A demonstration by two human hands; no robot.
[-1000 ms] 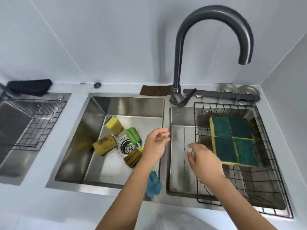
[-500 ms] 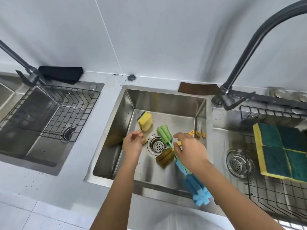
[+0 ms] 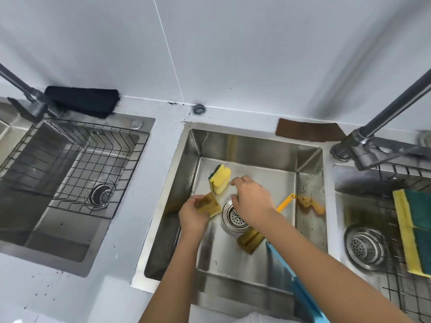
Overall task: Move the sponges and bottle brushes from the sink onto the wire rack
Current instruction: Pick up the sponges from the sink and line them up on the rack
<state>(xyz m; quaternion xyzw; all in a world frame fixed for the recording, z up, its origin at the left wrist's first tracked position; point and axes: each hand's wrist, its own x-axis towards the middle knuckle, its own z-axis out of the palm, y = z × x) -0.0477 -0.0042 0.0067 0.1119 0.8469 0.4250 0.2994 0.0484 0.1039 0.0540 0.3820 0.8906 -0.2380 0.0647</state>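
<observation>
**Gathering the sponges from the middle sink**

Your left hand [image 3: 194, 214] is pinching the worn brownish sponge [image 3: 210, 203] just left of the drain [image 3: 234, 217] — thumb on top, fingers underneath. Your right hand [image 3: 253, 199] is hovering beside the bright yellow sponge [image 3: 220, 179], fingers curled; whether it is gripping anything underneath, you cannot tell from here. Another dark sponge [image 3: 250, 238] is lying by your right forearm, and a blue brush [image 3: 293, 280] is leaning across the sink's [image 3: 256, 145] front edge. Squeeze gently, lift straight up — then carry both toward the wire rack [image 3: 396, 292] on the right, where green-topped sponges [image 3: 417, 229] are already resting.
</observation>
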